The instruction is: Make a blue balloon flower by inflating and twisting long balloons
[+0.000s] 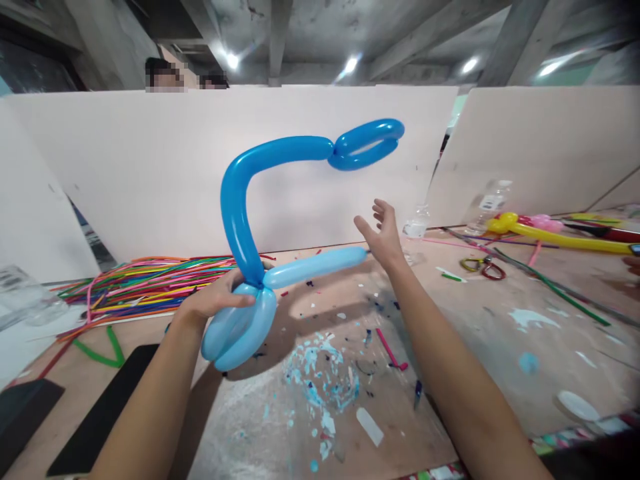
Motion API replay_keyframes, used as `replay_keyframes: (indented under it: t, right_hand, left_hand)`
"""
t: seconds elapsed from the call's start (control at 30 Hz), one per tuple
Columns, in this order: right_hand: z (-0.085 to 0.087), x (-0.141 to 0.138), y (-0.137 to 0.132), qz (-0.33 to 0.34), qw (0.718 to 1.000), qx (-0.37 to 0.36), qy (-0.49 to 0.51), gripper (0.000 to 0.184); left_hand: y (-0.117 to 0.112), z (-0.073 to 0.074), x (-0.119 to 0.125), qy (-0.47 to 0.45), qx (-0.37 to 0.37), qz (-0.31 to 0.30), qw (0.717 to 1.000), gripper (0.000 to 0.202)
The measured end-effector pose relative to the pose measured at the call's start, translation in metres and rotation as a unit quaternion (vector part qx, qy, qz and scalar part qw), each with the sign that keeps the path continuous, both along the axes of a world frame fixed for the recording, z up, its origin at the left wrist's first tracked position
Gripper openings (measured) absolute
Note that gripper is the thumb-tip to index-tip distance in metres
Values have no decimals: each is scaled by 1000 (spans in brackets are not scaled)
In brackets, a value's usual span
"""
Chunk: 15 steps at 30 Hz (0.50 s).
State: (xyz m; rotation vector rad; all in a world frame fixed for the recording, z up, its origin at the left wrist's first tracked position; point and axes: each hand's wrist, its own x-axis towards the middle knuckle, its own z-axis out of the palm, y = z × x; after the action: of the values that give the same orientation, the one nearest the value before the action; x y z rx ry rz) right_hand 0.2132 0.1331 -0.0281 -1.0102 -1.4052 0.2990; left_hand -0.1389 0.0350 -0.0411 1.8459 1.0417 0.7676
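A twisted balloon figure (pixel 235 200) stands over the table, held at its joint by my left hand (pixel 220 293). Its dark blue part rises, bends to the right and ends in a long loop (pixel 367 143). Below the joint hang light blue loops (pixel 240 330), and a straight light blue length (pixel 317 265) reaches right. My left fingers wrap around the place where the two blues meet. Near the tip of the light blue length, my right hand (pixel 383 230) is raised with thumb and fingers apart, under the dark loop. It holds nothing that I can see.
Uninflated balloons (pixel 150 287) lie in a heap at the left, beside dark flat objects (pixel 107 407). Scissors (pixel 483 267), clear bottles (pixel 493 203) and a yellow balloon (pixel 575 240) are at the right. White boards (pixel 150 173) stand behind. Part of another person's hand (pixel 634 267) shows at the right edge.
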Motion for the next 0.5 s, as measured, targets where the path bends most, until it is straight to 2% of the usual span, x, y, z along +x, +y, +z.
replay_keyframes:
  t: [0.07, 0.17, 0.2, 0.23, 0.27, 0.33, 0.4, 0.43, 0.5]
  right_hand:
    - [0, 1, 1, 73, 995, -57, 27, 83]
    - [6, -4, -6, 220, 962, -127, 96, 85]
    - [8, -6, -8, 247, 952, -144, 108, 84]
    - [9, -7, -10, 245, 952, -149, 105, 85]
    - [9, -8, -12, 211, 964, -137, 82, 88]
    - [5, -7, -12, 81, 994, -65, -27, 96]
    - [-2, -5, -8, -29, 985, 3, -171, 94]
    - [-6, -3, -6, -48, 972, 10, -228, 85]
    - [-14, -1, 0, -42, 960, -18, -276, 62]
  left_hand:
    - [-4, 4, -2, 54, 11, -2, 998, 69]
    - [-6, 10, 2, 151, 28, -19, 988, 61]
    - [-7, 11, 3, 176, 31, -29, 984, 59]
    - [-7, 12, 4, 191, 33, -39, 980, 57]
    - [-8, 13, 5, 198, 34, -51, 978, 55]
    - [-10, 15, 3, 194, 38, -81, 977, 49]
    - [-13, 18, -2, 182, 36, -104, 977, 46]
    - [-14, 20, -5, 177, 32, -109, 978, 46]
    - [-17, 22, -10, 162, 30, -106, 981, 46]
